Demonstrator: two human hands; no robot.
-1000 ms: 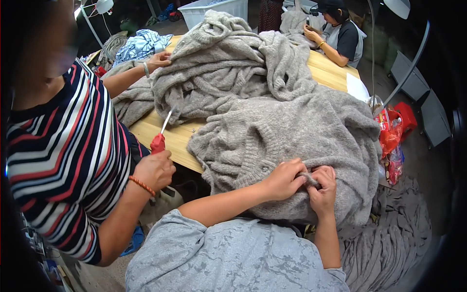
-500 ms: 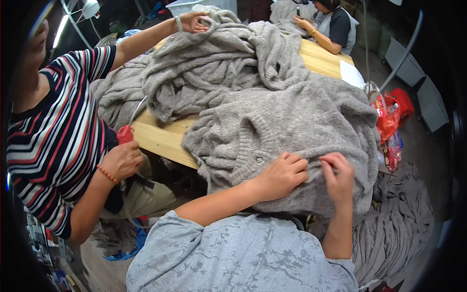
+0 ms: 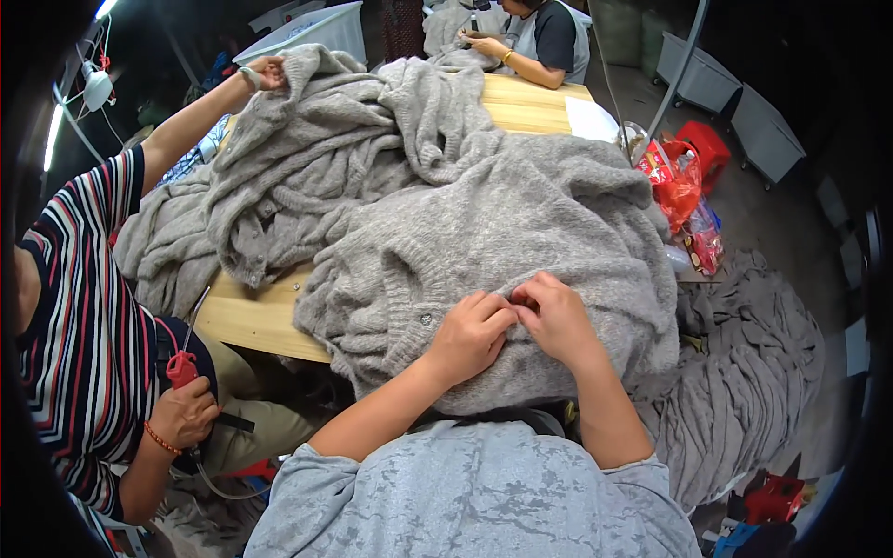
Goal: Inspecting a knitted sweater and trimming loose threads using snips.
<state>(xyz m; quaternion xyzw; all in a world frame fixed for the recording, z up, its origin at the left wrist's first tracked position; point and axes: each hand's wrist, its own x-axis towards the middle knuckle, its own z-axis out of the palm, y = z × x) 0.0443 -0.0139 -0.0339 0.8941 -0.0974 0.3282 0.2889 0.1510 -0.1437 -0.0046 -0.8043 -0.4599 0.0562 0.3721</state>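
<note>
A grey knitted sweater (image 3: 521, 214) lies spread over the near end of the table, right before me. Its ribbed edge carries a dark round button (image 3: 427, 319) just left of my wrist. My left hand (image 3: 473, 333) rests on the knit with fingers bent and closed on a bit of it. Close against it, my right hand (image 3: 556, 321) pinches the same fabric, its fingertips meeting those of the left. What lies between the fingertips is too small to make out.
Co-worker at left lifts heaped grey knitwear (image 3: 316, 139) and holds a red-handled tool (image 3: 182, 368) with thin metal nozzle. Another person (image 3: 539, 46) sits beyond the wooden table (image 3: 251, 312). Red plastic bags (image 3: 679, 181) hang at right. More grey knitwear (image 3: 744, 363) is piled low right.
My right hand has come left and down onto the sweater, meeting my left hand. The view has shifted, so the scene sits further left. The co-worker's red-handled tool is now lower.
</note>
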